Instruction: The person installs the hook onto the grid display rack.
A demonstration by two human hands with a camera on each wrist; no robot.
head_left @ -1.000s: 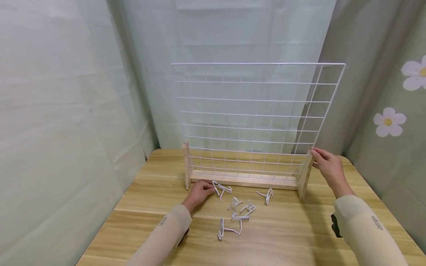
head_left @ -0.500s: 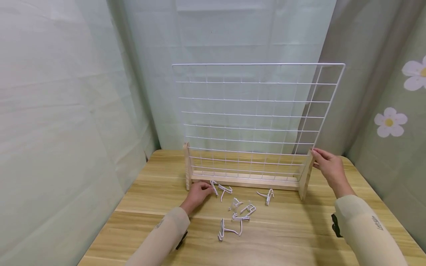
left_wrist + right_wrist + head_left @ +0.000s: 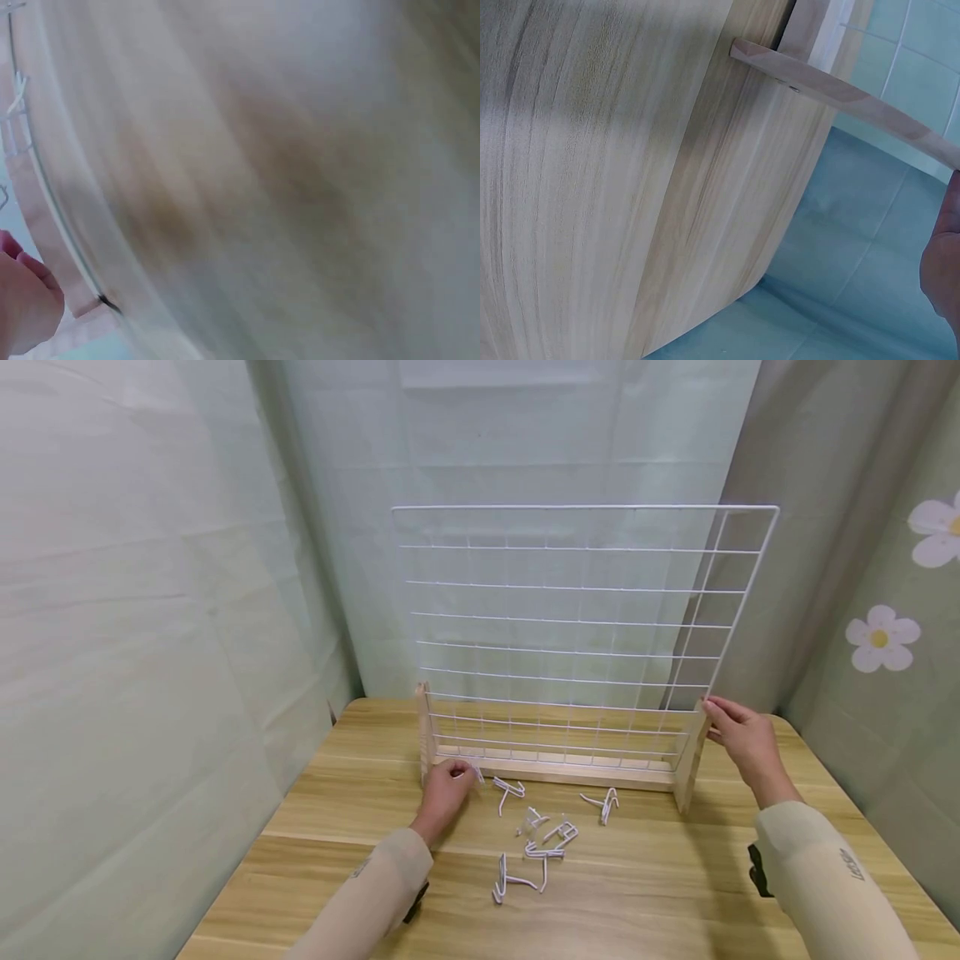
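Observation:
A white wire grid panel [image 3: 585, 507] stands upright in a wooden stand [image 3: 555, 770]. My right hand [image 3: 742, 739] pinches the top of the stand's right wooden end piece [image 3: 692, 767]; the right wrist view has that hand [image 3: 943, 259] at its edge, against the board's upper end. Low by the stand's left end, my left hand [image 3: 446, 795] holds a white wire hook [image 3: 478, 772] between thumb and fingers, which partly cover it. The left wrist view catches only part of this hand [image 3: 31, 300].
Several white wire hooks lie on the wooden table [image 3: 337, 827] in front of the stand, one [image 3: 508, 790] close to the left hand and another [image 3: 606, 806] farther right. A small clear piece [image 3: 525, 827] lies among them. Pale green curtains [image 3: 187, 652] surround the table.
My left hand has taken the hook from beside the stand and raised it slightly, up and to the left. The right hand stays on the end piece.

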